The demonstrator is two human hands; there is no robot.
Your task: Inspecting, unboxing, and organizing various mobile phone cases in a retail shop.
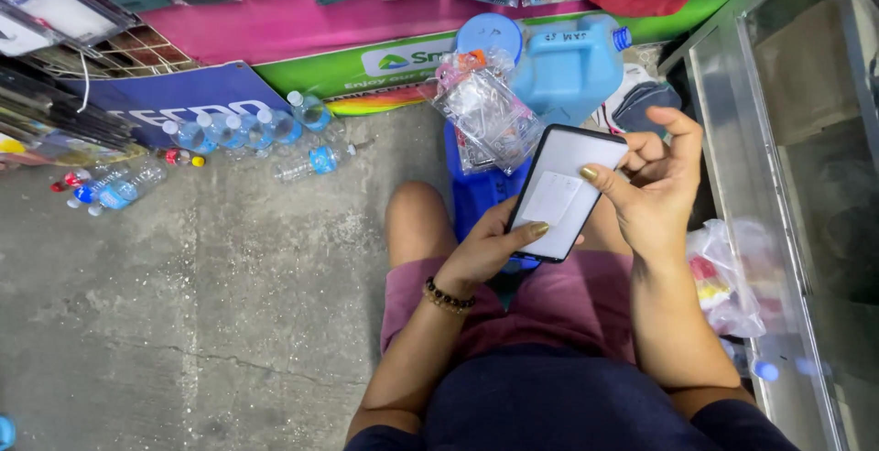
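Concrete floor (183, 277) (bottles (229, 130) strewn); hands (485, 254) hold phone (566, 190).

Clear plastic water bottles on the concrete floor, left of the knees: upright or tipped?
Tipped. The clear plastic water bottles lie on their sides on the grey concrete floor, caps pointing various ways. How full they are: cannot tell.

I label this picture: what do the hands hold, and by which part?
A phone: left hand grips its lower edge, right hand its right side.

dark navy top, maroon shorts, beaded bracelet (448, 296), gold-painted nails.
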